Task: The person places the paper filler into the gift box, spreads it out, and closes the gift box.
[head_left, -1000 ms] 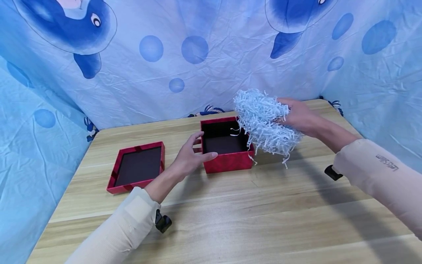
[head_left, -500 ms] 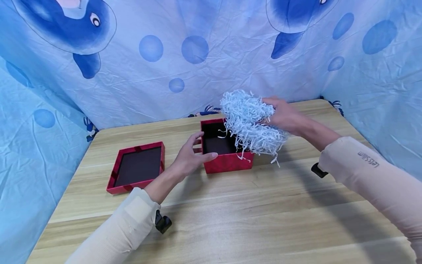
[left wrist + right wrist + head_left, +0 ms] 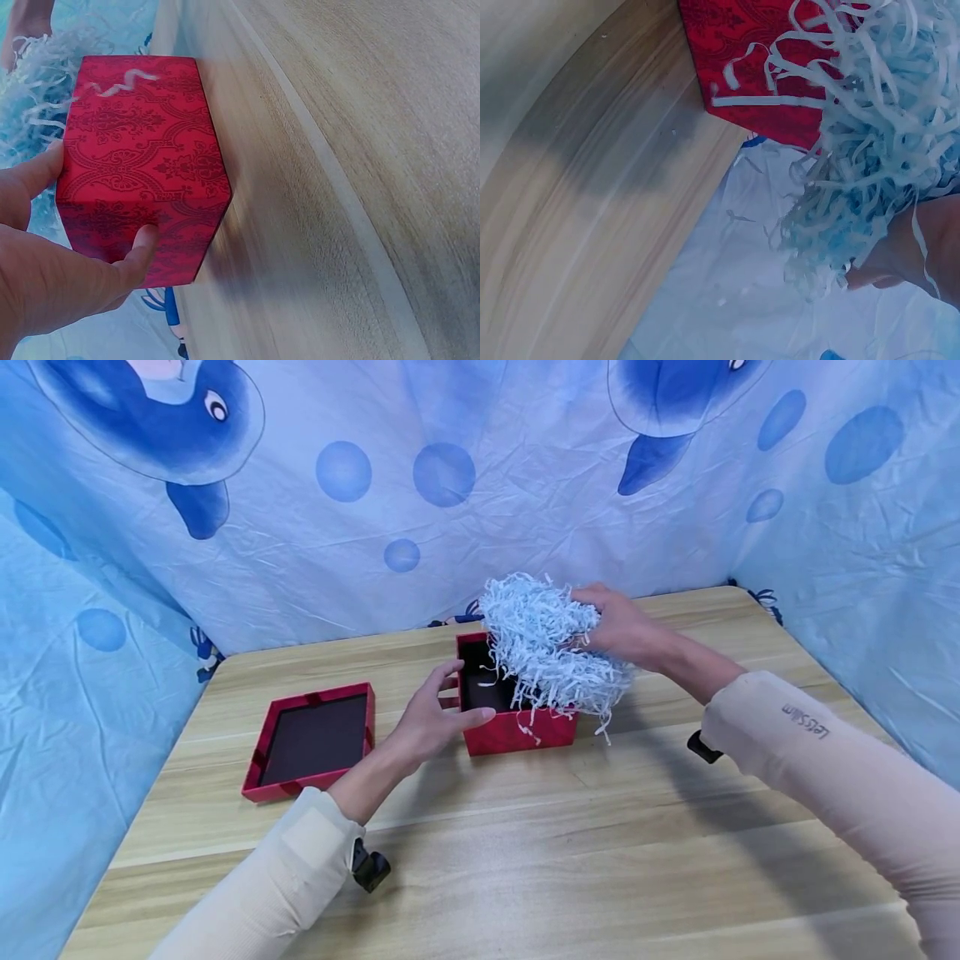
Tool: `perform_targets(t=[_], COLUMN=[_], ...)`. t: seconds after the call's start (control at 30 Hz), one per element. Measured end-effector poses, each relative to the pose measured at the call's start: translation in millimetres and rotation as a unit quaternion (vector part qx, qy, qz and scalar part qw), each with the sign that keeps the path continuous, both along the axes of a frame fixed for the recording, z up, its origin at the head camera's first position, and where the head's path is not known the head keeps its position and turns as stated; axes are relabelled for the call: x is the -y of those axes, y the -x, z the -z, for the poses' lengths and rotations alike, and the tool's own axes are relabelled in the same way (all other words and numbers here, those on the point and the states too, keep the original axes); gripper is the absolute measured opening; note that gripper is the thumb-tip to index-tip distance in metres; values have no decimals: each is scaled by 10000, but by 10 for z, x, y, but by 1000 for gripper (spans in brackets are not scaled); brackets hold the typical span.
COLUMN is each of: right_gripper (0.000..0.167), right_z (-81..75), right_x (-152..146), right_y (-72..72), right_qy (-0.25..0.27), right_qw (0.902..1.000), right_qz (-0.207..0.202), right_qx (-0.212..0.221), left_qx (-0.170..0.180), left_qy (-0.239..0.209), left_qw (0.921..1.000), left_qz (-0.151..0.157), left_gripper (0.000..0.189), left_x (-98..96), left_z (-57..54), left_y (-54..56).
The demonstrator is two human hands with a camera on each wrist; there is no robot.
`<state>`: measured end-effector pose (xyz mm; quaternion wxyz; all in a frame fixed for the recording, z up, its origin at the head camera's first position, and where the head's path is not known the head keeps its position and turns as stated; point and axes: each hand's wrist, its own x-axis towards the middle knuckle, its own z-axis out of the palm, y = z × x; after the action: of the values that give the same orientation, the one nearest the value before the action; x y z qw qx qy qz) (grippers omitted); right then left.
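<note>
A clump of pale blue shredded paper [image 3: 525, 627] hangs over the red patterned box [image 3: 498, 739], covering the right part of its opening. My right hand [image 3: 622, 628] grips the clump from the right, its fingertips buried in the strands. Loose strips dangle over the box's front wall. At the box's left front corner my left hand [image 3: 431, 718] holds on, thumb at the front rim and fingers along the left side. In the left wrist view a finger [image 3: 139, 255] lies against the patterned side. The dark box floor shows on the left.
Left of the box, a red lid [image 3: 315, 743] lies with its dark inside facing up. Everything stands on a wooden table [image 3: 525, 860], with a blue dolphin-print cloth [image 3: 300, 568] hanging behind and at the sides.
My right hand has moved left with the shredded paper, from beside the box's right edge to over its opening. The left hand, box and lid have stayed put.
</note>
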<state>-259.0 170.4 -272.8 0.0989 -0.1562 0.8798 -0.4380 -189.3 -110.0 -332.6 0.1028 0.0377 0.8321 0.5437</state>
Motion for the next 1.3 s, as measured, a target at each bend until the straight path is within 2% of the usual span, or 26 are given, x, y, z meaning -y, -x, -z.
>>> perform_targets(t=[0.33, 0.57, 0.73, 0.9, 1.1, 1.3], right_gripper=[92, 87, 84, 88, 79, 82], right_z=[53, 52, 46, 58, 71, 81], right_x=[181, 295, 390, 470, 552, 599], right_y=[17, -7, -23, -39, -27, -55], right_qy=[5, -299, -309, -313, -367, -251], right_qw=[9998, 9991, 9991, 9991, 9980, 9988], right_qz=[-150, -148, -161, -180, -225, -232], right_qx=[-131, -265, -244, -236, -468, -339], left_qx=[57, 70, 66, 108, 30, -17], left_qy=[-17, -54, -191, -260, -330, -351], left_qw=[10000, 10000, 9998, 9996, 9994, 9993], left_qz=[-10, 5, 66, 43, 61, 90], left_gripper=[84, 85, 85, 87, 86, 85], left_x=[4, 2, 8, 13, 17, 23], left_z=[-7, -16, -27, -29, -17, -11], left_y=[3, 6, -4, -6, 7, -6])
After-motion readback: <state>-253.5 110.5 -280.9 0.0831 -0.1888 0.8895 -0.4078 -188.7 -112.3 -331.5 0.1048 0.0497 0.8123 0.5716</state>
